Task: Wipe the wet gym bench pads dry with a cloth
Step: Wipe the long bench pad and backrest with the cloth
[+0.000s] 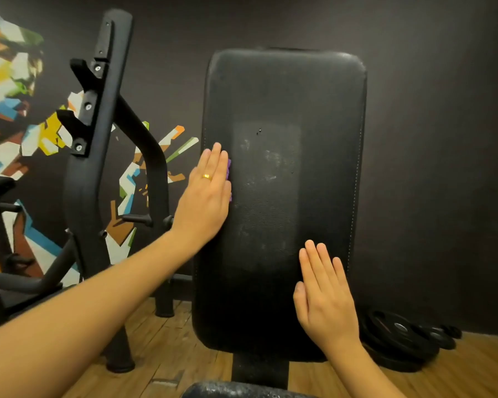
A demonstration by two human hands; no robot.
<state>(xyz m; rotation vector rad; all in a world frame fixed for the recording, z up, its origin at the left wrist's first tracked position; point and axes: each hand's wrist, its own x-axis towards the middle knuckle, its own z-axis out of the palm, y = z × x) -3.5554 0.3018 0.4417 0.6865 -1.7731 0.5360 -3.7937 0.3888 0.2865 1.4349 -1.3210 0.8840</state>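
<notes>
Wall behind upright pad (long axis vertical); left hand flat on cloth, right hand flat

The tall black leather-look back pad of the gym bench stands upright, with rounded corners and a line of pale stitching down its right edge. Its middle carries a duller rectangular patch with whitish smears and scuffs. A purple cloth is pressed against the pad's left side, halfway up; only a thin sliver of it shows past the flat left hand covering it. At the bottom edge of the view, the black seat pad shows a speckled, glistening top.
</notes>
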